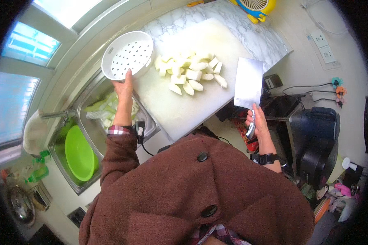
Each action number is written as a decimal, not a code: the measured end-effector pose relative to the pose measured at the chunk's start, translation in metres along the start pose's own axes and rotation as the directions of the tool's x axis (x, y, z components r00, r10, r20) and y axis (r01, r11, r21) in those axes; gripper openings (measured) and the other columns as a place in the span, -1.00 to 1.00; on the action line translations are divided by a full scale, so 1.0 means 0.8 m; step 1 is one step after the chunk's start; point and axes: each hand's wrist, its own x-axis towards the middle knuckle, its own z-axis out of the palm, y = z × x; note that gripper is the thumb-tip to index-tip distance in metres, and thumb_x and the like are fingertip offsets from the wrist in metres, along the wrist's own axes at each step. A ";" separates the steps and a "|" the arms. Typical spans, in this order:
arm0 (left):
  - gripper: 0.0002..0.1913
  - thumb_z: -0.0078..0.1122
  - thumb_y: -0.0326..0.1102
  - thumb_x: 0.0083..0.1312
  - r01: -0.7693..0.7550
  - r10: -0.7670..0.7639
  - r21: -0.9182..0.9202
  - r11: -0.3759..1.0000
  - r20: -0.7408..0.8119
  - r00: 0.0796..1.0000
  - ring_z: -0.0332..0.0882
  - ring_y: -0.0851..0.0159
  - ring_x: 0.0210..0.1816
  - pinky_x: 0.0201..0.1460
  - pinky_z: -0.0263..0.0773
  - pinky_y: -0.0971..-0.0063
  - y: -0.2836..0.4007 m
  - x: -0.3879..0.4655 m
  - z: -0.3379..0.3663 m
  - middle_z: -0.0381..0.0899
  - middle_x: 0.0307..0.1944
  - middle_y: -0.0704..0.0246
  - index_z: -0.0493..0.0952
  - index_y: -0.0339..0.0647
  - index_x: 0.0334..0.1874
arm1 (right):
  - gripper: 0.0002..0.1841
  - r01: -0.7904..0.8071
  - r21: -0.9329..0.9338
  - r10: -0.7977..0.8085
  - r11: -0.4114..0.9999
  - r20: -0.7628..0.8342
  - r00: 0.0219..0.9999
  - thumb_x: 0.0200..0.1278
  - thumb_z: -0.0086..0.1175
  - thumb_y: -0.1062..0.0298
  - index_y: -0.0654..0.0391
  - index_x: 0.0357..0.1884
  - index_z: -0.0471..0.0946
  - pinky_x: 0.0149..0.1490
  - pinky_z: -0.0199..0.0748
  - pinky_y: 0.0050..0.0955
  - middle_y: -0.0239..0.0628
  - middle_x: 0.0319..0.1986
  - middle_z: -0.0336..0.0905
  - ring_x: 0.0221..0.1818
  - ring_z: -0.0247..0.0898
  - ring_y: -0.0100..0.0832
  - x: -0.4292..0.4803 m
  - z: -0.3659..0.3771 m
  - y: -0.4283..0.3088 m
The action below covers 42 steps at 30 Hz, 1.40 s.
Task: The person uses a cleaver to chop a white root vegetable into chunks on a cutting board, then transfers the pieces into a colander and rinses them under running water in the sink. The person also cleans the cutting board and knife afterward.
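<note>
My left hand [124, 87] grips the near rim of a white perforated plastic colander [132, 53], thumb inside it. The colander appears to hold no food and is beside the left edge of a white cutting board [171, 113]. Several pale, peeled vegetable chunks [193, 75] lie in a loose pile on the board. To the right of the board, my right hand [257, 119] holds a cleaver [249, 82] by its metal handle, its broad blade pointing away from me, over or beside the board's right edge.
Left of the board, a steel sink [93, 134] holds green peelings [102, 105] and a thin plastic bag. A green basin [79, 153] stands in the adjoining sink. The marble-patterned counter [171, 23] bears a yellow and blue fan [254, 7]. Dark appliances [316, 147] stand at right.
</note>
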 end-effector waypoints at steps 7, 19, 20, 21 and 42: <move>-0.10 0.33 -0.13 0.12 0.026 -0.026 0.132 0.991 -0.003 1.000 0.19 0.19 0.31 0.34 0.09 0.35 0.016 0.004 -0.011 0.21 0.31 0.15 0.00 -0.22 0.42 | -0.76 -0.041 -0.009 0.042 0.999 0.079 0.996 0.35 0.01 0.11 -0.01 -0.22 0.25 -0.66 0.23 -0.57 -0.49 -0.59 0.25 -0.71 0.11 -0.64 0.008 0.033 0.019; 0.18 0.49 0.25 -0.35 -0.843 0.377 0.457 0.284 0.755 0.537 -0.08 -0.18 0.39 0.38 -0.10 -0.10 0.054 -0.114 0.151 -0.06 0.38 -0.07 0.13 0.02 0.40 | -0.76 -0.157 -0.064 0.169 0.985 0.259 0.951 0.37 -0.01 0.12 0.00 -0.22 0.23 -0.60 0.27 -0.59 -0.50 -0.56 0.23 -0.66 0.14 -0.65 0.047 0.076 -0.004; 0.19 0.48 0.28 -0.36 -0.847 0.335 0.464 0.259 0.779 0.530 -0.09 -0.20 0.39 0.38 -0.10 -0.12 0.056 -0.115 0.170 -0.08 0.39 -0.08 0.12 0.07 0.41 | -0.77 -0.153 -0.077 0.169 0.985 0.276 0.946 0.37 -0.01 0.13 0.00 -0.23 0.23 -0.60 0.27 -0.59 -0.50 -0.56 0.23 -0.66 0.14 -0.65 0.049 0.081 -0.005; 0.20 0.47 0.30 -0.37 -0.857 0.292 0.466 0.220 0.807 0.514 -0.10 -0.22 0.39 0.37 -0.11 -0.14 0.060 -0.109 0.185 -0.09 0.39 -0.08 0.10 0.13 0.42 | -0.77 -0.145 -0.074 0.161 0.987 0.299 0.941 0.38 -0.01 0.13 0.00 -0.23 0.23 -0.61 0.28 -0.59 -0.50 -0.56 0.23 -0.66 0.15 -0.65 0.052 0.089 -0.004; -0.33 0.41 0.05 -0.26 -0.821 0.565 0.301 0.486 0.608 0.558 0.26 -0.16 0.16 0.14 0.34 0.08 0.079 -0.107 0.259 0.33 0.20 0.11 0.55 0.02 0.00 | -0.83 -0.141 -0.202 0.207 0.969 0.357 0.911 0.38 -0.02 0.24 0.00 -0.31 0.25 -0.65 0.25 -0.59 -0.49 -0.59 0.23 -0.70 0.12 -0.67 0.034 0.130 -0.059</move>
